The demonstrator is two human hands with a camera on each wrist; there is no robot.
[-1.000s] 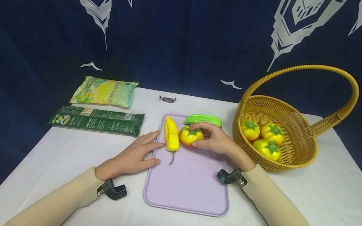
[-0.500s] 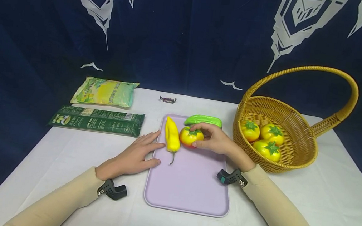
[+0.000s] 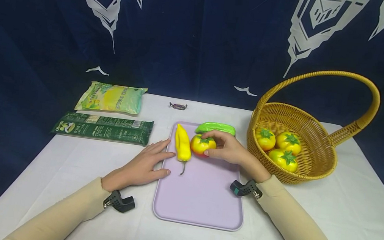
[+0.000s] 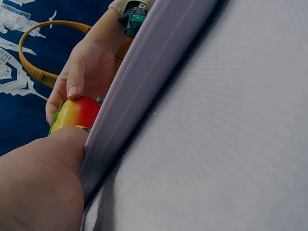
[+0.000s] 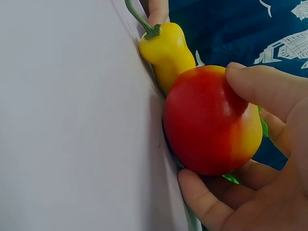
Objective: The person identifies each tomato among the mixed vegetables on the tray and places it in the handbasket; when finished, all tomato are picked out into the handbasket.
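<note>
A yellow-red tomato (image 3: 198,145) with a green leafy top sits on the lilac tray (image 3: 198,204). My right hand (image 3: 228,148) holds it, thumb on the near side and fingers curled over the top and far side; the right wrist view shows the red underside of the tomato (image 5: 207,120). Just left of it lies a yellow pepper (image 3: 183,144), stem toward me. A green pepper (image 3: 216,128) lies at the tray's far right, behind the right hand. My left hand (image 3: 145,165) rests flat with fingers spread at the tray's left edge, fingertips beside the yellow pepper.
A wicker basket (image 3: 318,161) with a tall handle stands at the right and holds three yellow tomatoes (image 3: 282,160). On the left lie a dark green packet (image 3: 103,128) and a yellow-green bag (image 3: 111,97). A wrapped candy (image 3: 178,106) lies behind the tray.
</note>
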